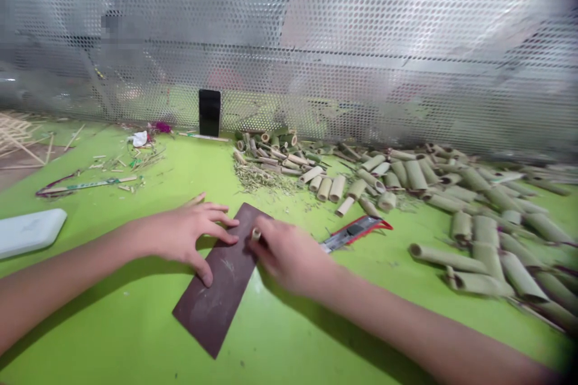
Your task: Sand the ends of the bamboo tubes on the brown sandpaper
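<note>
A brown sheet of sandpaper (221,289) lies slantwise on the green table, with pale dust on its surface. My left hand (194,234) rests at its left edge, fingers spread and fingertips on the sheet. Pinched in my right hand (289,252) is a small bamboo tube (256,233), held over the upper right part of the sandpaper. Only the tube's end shows; my fingers hide the rest. Just right of that hand lies a red and grey utility knife (356,231).
Many cut bamboo tubes (415,174) are heaped at the right and back. A black phone (210,113) leans on the perforated metal screen (361,42). A white object (31,231) lies at left, with thin sticks (20,135) behind it.
</note>
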Available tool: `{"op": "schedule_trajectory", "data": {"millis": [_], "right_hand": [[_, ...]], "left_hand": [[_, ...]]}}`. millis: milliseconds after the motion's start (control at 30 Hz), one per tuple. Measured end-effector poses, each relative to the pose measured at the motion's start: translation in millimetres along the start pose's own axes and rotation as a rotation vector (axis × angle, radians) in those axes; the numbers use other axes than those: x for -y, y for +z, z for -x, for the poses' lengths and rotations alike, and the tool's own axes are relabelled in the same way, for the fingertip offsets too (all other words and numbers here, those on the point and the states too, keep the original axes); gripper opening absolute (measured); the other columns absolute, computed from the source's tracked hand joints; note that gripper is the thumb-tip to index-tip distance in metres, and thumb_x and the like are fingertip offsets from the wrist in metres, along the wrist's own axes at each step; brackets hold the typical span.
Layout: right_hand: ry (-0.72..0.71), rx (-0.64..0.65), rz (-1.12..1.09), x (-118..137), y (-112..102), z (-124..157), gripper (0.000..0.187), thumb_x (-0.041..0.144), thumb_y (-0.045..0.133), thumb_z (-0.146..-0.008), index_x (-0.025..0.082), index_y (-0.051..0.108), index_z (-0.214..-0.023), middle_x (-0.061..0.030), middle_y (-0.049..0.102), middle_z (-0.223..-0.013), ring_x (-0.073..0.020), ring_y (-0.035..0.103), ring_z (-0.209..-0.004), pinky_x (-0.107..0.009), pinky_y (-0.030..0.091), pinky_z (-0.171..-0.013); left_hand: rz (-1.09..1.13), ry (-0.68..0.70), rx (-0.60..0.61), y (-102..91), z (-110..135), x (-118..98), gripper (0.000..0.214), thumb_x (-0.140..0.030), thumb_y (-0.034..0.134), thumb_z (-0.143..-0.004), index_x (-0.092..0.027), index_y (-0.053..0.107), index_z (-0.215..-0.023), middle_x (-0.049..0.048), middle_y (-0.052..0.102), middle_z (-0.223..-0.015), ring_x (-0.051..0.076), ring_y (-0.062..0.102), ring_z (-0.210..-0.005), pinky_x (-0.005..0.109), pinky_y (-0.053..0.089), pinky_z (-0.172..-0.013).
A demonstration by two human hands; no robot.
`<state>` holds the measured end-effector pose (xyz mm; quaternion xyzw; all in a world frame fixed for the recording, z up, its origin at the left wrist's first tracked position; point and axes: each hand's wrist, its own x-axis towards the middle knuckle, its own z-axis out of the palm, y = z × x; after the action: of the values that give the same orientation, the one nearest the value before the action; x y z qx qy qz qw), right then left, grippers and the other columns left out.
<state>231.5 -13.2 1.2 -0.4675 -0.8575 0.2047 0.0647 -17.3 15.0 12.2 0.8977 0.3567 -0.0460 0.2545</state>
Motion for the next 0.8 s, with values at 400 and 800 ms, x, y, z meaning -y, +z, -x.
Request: {"op": "schedule_trajectory", "data": {"millis": [400, 800], "right_hand": [[-0.109, 0.074, -0.026, -0.2, 0.7, -0.3, 0.013, 0.029, 0.052, -0.102, 0.020, 0.054, -0.093, -0.0063, 0.066, -0.084, -0.0190, 0.060, -0.069, -0.028, 0.037, -0.059], [0.083, 0.046, 0.066, 5.5, -2.8, -0.4, 0.016, 0.029, 0.050, -0.103, 0.019, 0.054, -0.093, -0.0071, 0.066, -0.081, -0.0194, 0.061, -0.065, -0.028, 0.034, -0.053]], "left_hand": [[-0.016, -0.013, -0.005, -1.7, 1.1, -2.7, 0.070, -0.069, 0.075, -0.077, -0.040, 0.060, -0.139, 0.0000, 0.042, -0.160, 0.037, 0.025, -0.153, 0.070, 0.003, -0.124], [0.012, -0.004, 0.006, -0.2, 1.6, -1.2, 0.070, -0.068, 0.074, -0.080, -0.040, 0.057, -0.142, -0.0001, 0.038, -0.162, 0.036, 0.023, -0.154, 0.070, 0.000, -0.123]]}}
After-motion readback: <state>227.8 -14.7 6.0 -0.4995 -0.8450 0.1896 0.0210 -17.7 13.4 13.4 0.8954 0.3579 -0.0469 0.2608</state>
